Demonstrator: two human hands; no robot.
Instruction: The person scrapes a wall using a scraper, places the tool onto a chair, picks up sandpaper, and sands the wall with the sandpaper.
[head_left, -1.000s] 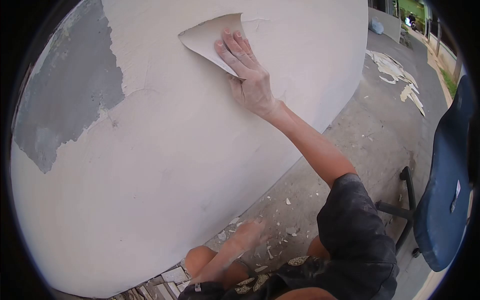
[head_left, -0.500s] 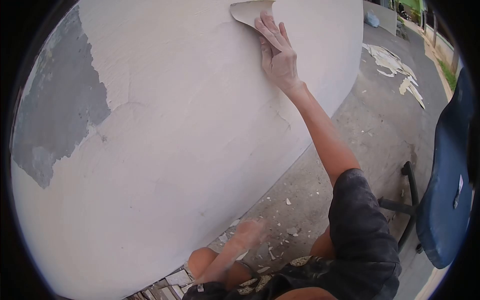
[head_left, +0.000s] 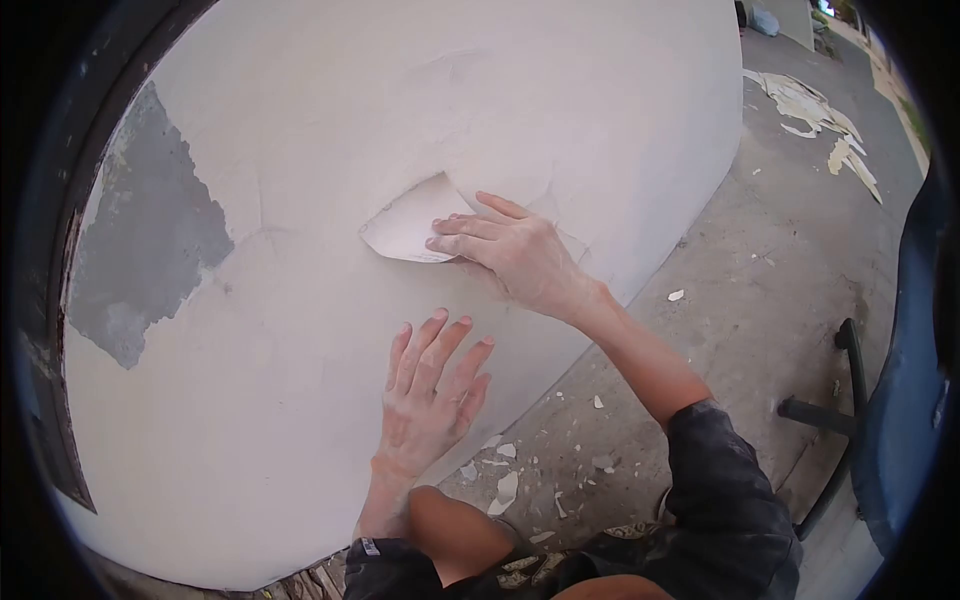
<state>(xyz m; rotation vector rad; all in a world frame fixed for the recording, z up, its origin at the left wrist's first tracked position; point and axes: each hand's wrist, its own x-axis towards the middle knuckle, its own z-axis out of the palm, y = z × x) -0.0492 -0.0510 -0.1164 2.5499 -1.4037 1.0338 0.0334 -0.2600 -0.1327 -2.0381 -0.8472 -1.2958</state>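
A pale sheet of sandpaper [head_left: 405,222] lies against the white wall [head_left: 290,430], its left edge curling off the surface. My right hand [head_left: 525,258] grips the sheet's right part, fingers over its face and thumb hidden. Lower down, my left hand [head_left: 428,405] is open with its fingers spread in front of the wall. It holds nothing; whether it touches the wall I cannot tell. Dust whitens both hands. To the left, a rough-edged grey patch [head_left: 145,235] shows where the white coat is gone.
Paint flakes [head_left: 507,490] litter the concrete floor [head_left: 690,335] at the wall's foot. Larger peeled pieces [head_left: 805,105] lie farther off at upper right. A blue chair [head_left: 905,430] with a black frame stands at my right. A dark frame [head_left: 60,330] borders the wall's left side.
My right hand has come down and left along the wall with the sandpaper. My left hand has risen from near my knee to the wall, fingers spread. The view has shifted slightly.
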